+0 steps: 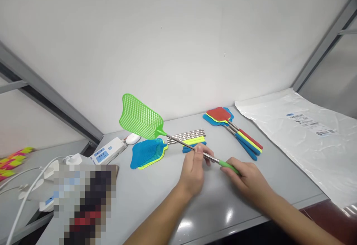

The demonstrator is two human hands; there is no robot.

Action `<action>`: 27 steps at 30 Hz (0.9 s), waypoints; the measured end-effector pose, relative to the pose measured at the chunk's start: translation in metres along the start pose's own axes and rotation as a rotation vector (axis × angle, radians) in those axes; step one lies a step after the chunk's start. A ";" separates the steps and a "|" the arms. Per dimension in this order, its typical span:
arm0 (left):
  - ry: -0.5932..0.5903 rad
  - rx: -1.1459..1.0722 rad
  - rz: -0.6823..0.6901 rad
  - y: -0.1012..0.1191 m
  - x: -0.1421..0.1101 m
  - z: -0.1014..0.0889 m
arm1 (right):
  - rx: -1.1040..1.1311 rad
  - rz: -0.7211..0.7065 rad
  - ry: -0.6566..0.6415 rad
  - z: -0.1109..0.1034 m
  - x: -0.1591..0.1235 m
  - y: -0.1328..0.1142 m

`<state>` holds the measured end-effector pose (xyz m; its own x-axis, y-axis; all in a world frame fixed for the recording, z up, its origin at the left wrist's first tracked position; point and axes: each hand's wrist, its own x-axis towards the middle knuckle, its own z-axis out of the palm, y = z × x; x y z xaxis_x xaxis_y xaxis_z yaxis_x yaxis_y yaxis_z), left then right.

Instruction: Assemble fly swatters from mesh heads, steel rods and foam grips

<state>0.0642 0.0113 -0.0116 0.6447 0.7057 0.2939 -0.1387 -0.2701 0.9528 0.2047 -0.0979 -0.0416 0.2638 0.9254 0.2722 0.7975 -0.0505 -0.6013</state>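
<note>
A green fly swatter is held up at a slant above the table, its mesh head to the upper left. My left hand is closed around its metal rod, thumb on top. My right hand grips the green handle at the lower right end. Behind my left hand lie several loose metal rods, with yellow handles and blue handles in front of them. Left of these, a blue swatter head rests on a yellow one.
Several whole swatters, a red one on top, lie stacked at the back right. Beyond them is a white plastic bag with a label. A power strip, a white mouse and cables are at left. A wall stands behind the table.
</note>
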 end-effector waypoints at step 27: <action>0.004 -0.081 0.127 -0.006 -0.009 0.003 | -0.022 -0.136 -0.063 0.005 -0.001 -0.006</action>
<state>0.0617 0.0042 -0.0204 0.6155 0.6716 0.4124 -0.2792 -0.3036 0.9110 0.1970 -0.0966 -0.0426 0.1183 0.9459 0.3020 0.8355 0.0695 -0.5451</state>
